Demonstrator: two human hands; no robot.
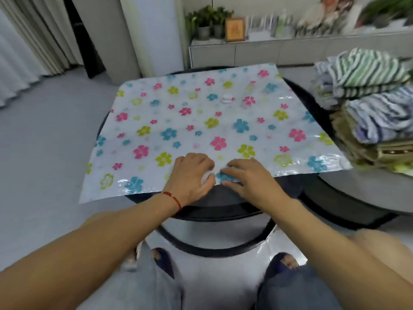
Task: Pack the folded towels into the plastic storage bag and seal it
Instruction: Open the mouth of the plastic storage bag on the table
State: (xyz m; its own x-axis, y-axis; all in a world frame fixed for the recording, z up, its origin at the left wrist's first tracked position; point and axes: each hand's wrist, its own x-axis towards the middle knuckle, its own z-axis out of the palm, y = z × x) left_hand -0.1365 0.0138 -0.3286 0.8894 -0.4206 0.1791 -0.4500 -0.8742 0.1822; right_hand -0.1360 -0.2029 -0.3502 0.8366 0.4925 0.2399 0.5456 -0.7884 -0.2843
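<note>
The bag [201, 121] is clear white plastic printed all over with pink, blue and yellow-green flowers, some only outlined. The round worktop [223, 204] under it is black. The towels [366, 101] on the right are striped: green and white on top, dark blue and white beneath, then pale blue and white, with olive and tan ones lower down. A thin red cord [173, 198] circles the left wrist. The floor [44, 130] is pale grey. The trousers [143, 291] are light grey-blue, and the slippers [279, 265] dark navy. The curtains [26, 41] are off-white.
</note>
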